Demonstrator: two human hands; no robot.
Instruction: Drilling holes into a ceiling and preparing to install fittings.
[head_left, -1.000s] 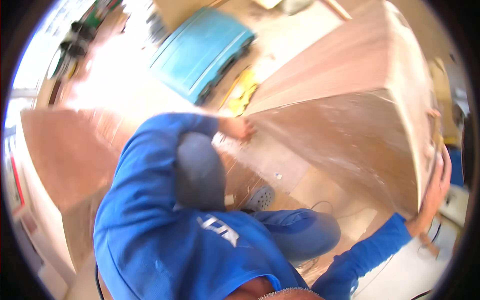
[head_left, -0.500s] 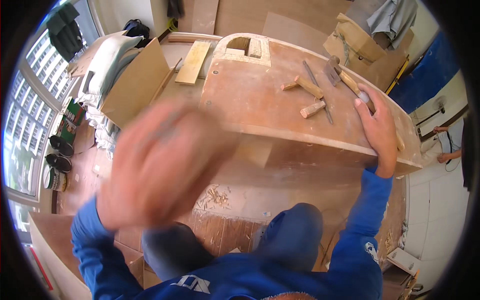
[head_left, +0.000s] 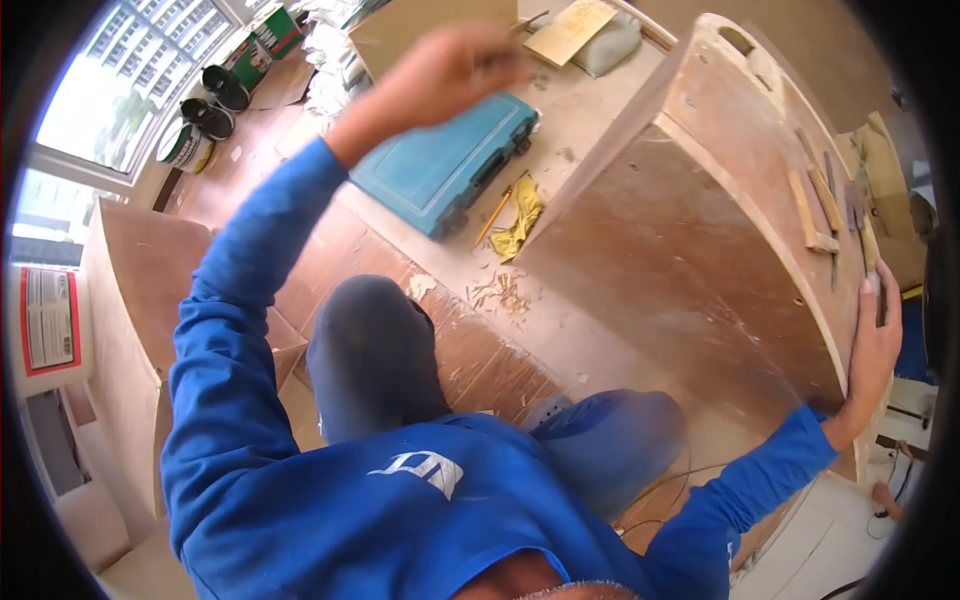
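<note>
Left hand (head_left: pixel 440 75) at 11 o'clock is motion-blurred; we can't tell whether the fingers are curled around anything. Right hand (head_left: pixel 875 345) at 3 o'clock: palm lies flat on the curved plywood panel (head_left: pixel 690 260), fingertips run into the dark fisheye rim. Panel's far side is hidden from us. Small wooden blocks (head_left: pixel 815 215) on its edge are too distorted to identify. Cans (head_left: pixel 205 115) at 10 o'clock: labels too small to tell. Our own head is cut off at 6 o'clock.

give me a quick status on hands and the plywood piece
Left hand raised, blurred, grip unclear. Right hand flat on curved plywood piece edge. Teal tool case on floor beyond.
</note>
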